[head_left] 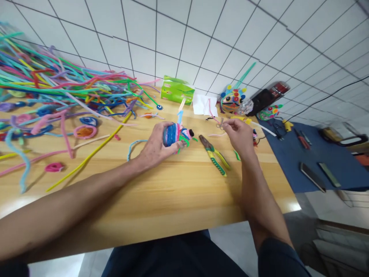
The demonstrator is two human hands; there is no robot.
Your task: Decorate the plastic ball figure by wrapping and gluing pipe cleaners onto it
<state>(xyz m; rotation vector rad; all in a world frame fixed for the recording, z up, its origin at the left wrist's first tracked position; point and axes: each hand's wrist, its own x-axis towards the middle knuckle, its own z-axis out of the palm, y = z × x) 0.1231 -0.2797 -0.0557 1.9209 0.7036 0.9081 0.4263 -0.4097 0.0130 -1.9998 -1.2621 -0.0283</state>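
My left hand [157,144] is wrapped round a small figure wound from pipe cleaners [172,134], with a blue striped body and pink, green and black parts at its right end. A light-blue and pale strip sticks up behind it. My right hand [238,134] is raised over the table's right side, thumb and fingers pinched together. At its fingertips is a small thin greyish item, too small and blurred to name. Between my hands lie pliers [215,156] with green and yellow handles, jaws pointing away from me.
A large heap of coloured pipe cleaners [63,88] covers the left side. At the back are a green tissue pack [177,90], white paper [204,104] and a decorated pipe-cleaner piece [232,100]. A blue surface [311,154] with tools adjoins on the right.
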